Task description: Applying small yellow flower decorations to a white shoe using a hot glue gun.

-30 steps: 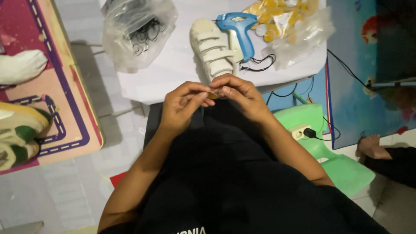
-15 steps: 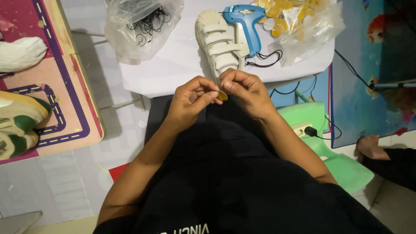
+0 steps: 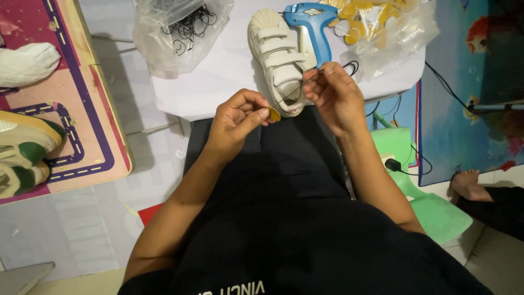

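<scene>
My left hand (image 3: 237,120) pinches a small yellow tag (image 3: 274,114) above my lap. My right hand (image 3: 334,93) is raised a little to the right and pinches a thin black string (image 3: 292,93) that runs down to the tag. Just beyond both hands a white strap shoe (image 3: 277,57) lies on the white table (image 3: 218,76). Next to the shoe on its right rests a blue tagging gun (image 3: 312,27).
A clear bag of black loops (image 3: 177,30) lies at the table's left, a clear bag of yellow tags (image 3: 382,30) at its right. A play-mat table (image 3: 65,109) at left carries shoes (image 3: 19,147). A green stool (image 3: 426,202) and another person's foot (image 3: 469,186) are at right.
My hands have drawn apart: the right one rose toward the shoe pulling the string taut, while the left stayed low with the yellow tag.
</scene>
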